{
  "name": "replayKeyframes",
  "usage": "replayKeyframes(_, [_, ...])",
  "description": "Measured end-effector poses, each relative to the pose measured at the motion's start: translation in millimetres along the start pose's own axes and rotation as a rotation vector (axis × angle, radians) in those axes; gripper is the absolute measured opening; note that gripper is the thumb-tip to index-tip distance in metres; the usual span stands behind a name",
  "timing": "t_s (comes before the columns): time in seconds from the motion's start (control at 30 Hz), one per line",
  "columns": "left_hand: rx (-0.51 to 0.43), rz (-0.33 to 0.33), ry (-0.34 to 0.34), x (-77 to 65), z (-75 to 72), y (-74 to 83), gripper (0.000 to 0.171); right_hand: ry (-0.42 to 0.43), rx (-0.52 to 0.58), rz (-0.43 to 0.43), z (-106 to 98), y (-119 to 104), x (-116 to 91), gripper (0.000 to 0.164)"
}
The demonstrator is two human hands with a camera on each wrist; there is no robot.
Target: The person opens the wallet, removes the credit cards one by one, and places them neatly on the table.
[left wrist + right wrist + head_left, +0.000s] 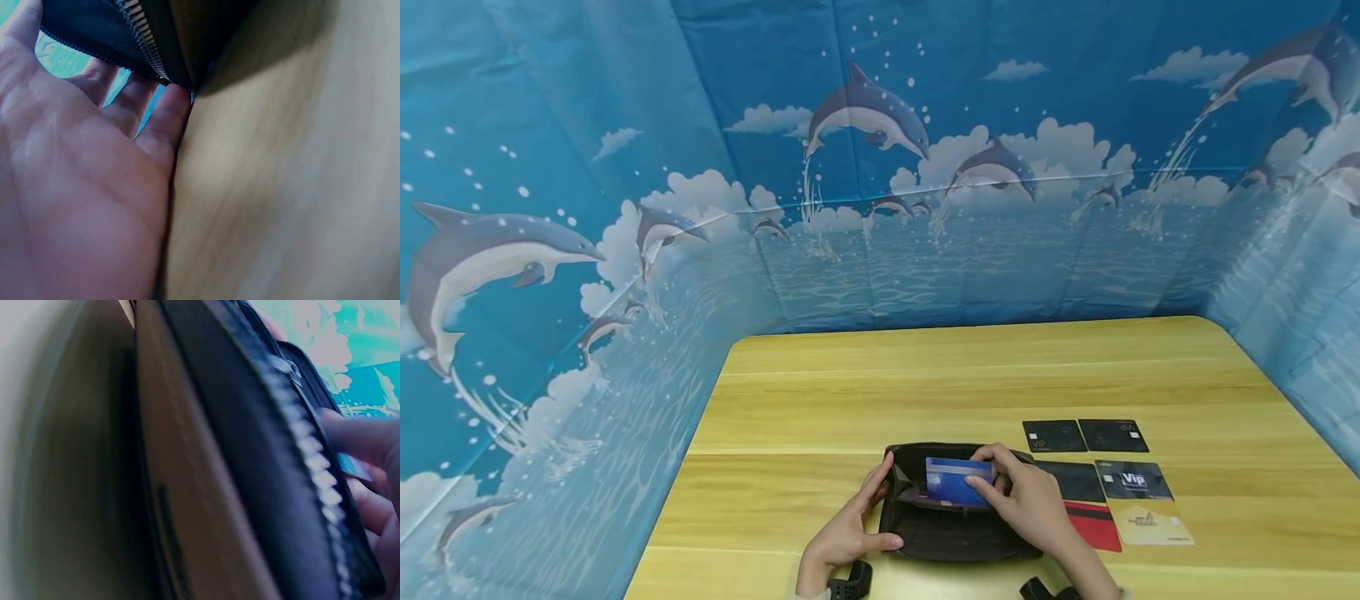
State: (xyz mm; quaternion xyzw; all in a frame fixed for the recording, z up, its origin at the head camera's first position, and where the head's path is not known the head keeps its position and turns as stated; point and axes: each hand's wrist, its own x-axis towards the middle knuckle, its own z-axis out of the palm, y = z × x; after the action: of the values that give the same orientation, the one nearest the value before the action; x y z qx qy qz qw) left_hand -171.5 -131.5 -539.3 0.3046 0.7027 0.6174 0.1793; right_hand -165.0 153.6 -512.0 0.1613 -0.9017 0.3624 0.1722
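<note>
A dark zip wallet [958, 537] lies spread open on the table in front of me in the head view. My left hand [848, 529] holds its left side, fingers along the far edge and thumb at the near corner. My right hand [1030, 504] pinches the right end of a blue card [946, 483] with a grey stripe. The card's lower edge is hidden inside a pocket of the wallet. In the left wrist view, fingers touch the wallet beside its metal zipper [140, 34]. The blue card [354, 466] shows only as a sliver in the right wrist view.
Right of the wallet, two black cards [1055, 435] lie in a back row. Nearer are a dark card [1075, 481], a Vip card [1133, 480], a red card [1096, 528] and a gold card [1150, 523]. A dolphin-print curtain [880, 250] surrounds the wooden table [790, 408].
</note>
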Motion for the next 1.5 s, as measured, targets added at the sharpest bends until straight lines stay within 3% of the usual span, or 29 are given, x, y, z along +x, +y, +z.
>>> replayKeyframes(0.17, [0.004,0.006,-0.004,-0.6,-0.3,-0.1,0.101,-0.108,0.061,-0.003,-7.4,3.3,-2.0,0.041])
replayKeyframes(0.3, [0.004,0.04,-0.01,-0.7,-0.6,-1.0,0.1,-0.113,0.19,0.009,-10.0,4.7,-3.4,0.041])
replayKeyframes(0.4, [0.005,0.058,-0.014,-0.5,-0.5,-1.8,0.099,-0.077,0.289,0.027,-14.0,0.8,-4.7,0.038])
replayKeyframes(0.6, [-0.009,0.034,-0.012,-0.7,-0.2,-1.5,0.1,0.012,0.392,0.099,-34.0,-10.9,-6.8,0.035])
replayKeyframes(0.77, [-0.01,0.001,-0.002,-0.6,-0.3,1.1,0.101,0.105,0.516,0.142,-43.3,9.8,-15.3,0.036])
replayKeyframes(0.87, [-0.007,-0.02,0.002,-0.9,-0.6,3.2,0.102,0.146,0.528,0.215,-52.0,17.0,-22.0,0.036])
replayKeyframes(1.0, [-0.005,-0.07,0.003,-2.7,-0.5,5.5,0.101,0.18,0.553,0.309,-62.8,25.8,-34.3,0.036])
replayKeyframes(1.17, [0.003,-0.102,0.006,-3.6,0.2,5.8,0.101,0.202,0.653,0.353,-77.5,40.9,-52.0,0.036])
replayKeyframes(1.23, [-0.009,-0.105,0.011,-3.4,0.7,5.6,0.101,0.187,0.633,0.373,-84.6,49.0,-58.2,0.036])
replayKeyframes(1.3, [-0.022,-0.108,0.013,-3.2,1.0,5.5,0.102,0.14,0.547,0.413,-92.3,56.8,-64.3,0.035])
replayKeyframes(1.4, [-0.034,-0.116,0.017,-3.8,1.0,5.5,0.102,0.035,0.435,0.525,-102.3,66.1,-72.3,0.033])
replayKeyframes(1.5, [-0.018,-0.099,0.016,-4.6,0.2,5.7,0.101,-0.084,0.403,0.603,-109.2,72.5,-81.3,0.036])
